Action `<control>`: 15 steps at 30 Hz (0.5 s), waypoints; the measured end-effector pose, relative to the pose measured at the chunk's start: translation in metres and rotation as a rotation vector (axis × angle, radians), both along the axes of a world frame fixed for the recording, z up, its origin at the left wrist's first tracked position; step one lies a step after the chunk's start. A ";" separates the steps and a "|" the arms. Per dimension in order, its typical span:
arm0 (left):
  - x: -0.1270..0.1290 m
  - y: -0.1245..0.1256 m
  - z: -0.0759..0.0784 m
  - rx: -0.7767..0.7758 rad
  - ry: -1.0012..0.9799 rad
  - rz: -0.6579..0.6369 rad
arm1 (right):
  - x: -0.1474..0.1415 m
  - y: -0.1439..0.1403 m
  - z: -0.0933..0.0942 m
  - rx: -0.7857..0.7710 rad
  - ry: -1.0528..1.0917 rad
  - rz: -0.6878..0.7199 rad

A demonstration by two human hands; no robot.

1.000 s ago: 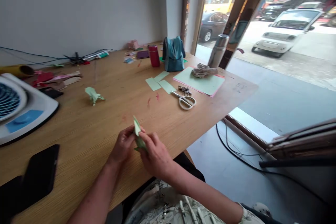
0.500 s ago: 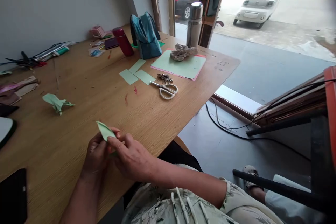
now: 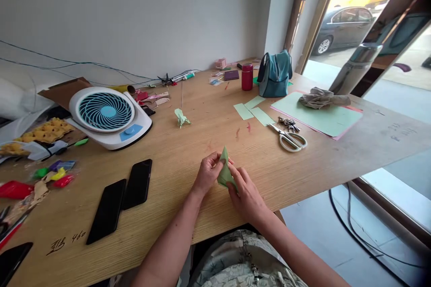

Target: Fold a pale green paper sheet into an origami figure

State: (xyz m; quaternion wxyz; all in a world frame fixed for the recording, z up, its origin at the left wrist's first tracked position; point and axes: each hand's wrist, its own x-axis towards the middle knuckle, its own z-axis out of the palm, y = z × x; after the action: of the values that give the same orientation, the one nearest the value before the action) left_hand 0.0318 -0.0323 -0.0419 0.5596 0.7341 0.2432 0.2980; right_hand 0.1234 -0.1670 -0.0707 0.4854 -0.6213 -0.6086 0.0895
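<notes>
Between my hands, near the table's front edge, is a folded piece of light green paper [image 3: 225,175] that comes to a point at the top. My left hand [image 3: 209,171] pinches its left side near the upper part. Along the right and lower side, my right hand [image 3: 245,190] grips it with thumb and fingers. Farther off on the table stands a small folded green paper figure [image 3: 182,118]. Green paper strips [image 3: 243,111] lie beyond my hands, with white-handled scissors [image 3: 290,138] and a bunch of keys [image 3: 288,123] to their right.
Two black phones [image 3: 107,210] and a white fan [image 3: 107,112] are at left. At the back stand a red flask [image 3: 247,77] and a blue bag [image 3: 275,74]. On the right, crumpled cloth [image 3: 319,98] lies on green sheets [image 3: 323,121], near a steel thermos [image 3: 357,69].
The view has swung left, bringing the fan and phones into sight. The folded paper now points upward, its broad lower part showing, and both hands still hold it.
</notes>
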 end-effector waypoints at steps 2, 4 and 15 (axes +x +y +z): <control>-0.003 0.001 0.000 -0.027 -0.021 -0.007 | 0.002 -0.004 0.003 0.022 -0.020 0.043; -0.005 0.004 0.000 -0.072 -0.038 -0.031 | 0.010 -0.006 0.007 0.063 0.021 0.070; -0.008 -0.004 0.008 0.041 0.157 -0.285 | 0.088 0.028 0.037 0.074 -0.010 0.264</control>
State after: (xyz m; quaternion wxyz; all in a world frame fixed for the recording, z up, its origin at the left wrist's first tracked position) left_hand 0.0241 -0.0361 -0.0342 0.5602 0.7935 0.1733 0.1625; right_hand 0.2116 -0.1389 -0.0334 0.4889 -0.5178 -0.6905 0.1267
